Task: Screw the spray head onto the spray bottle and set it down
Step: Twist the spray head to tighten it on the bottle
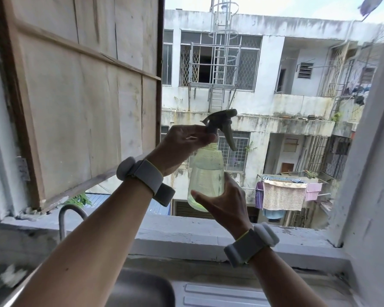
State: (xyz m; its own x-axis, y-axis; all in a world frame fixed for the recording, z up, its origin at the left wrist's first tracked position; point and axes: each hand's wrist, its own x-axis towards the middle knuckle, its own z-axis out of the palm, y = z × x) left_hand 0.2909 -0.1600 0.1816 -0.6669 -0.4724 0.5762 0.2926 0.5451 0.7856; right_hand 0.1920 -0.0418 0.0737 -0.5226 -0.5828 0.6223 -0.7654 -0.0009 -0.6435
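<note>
I hold a translucent pale-green spray bottle (pixel 205 173) up in front of the open window, upright, with liquid inside. My right hand (pixel 225 203) wraps its lower body from the right. A grey spray head (pixel 222 125) sits on the bottle's neck, its trigger pointing down to the right. My left hand (pixel 183 144) grips the collar and base of the spray head from the left. The joint between head and neck is partly hidden by my fingers. Both wrists wear grey bands.
A concrete window sill (pixel 186 231) runs below the bottle. A steel sink (pixel 142 289) with a drainboard (pixel 231 295) lies under my arms, and a curved tap (pixel 70 216) rises at left. An open wooden shutter (pixel 82 96) stands left; the window frame (pixel 368 173) is right.
</note>
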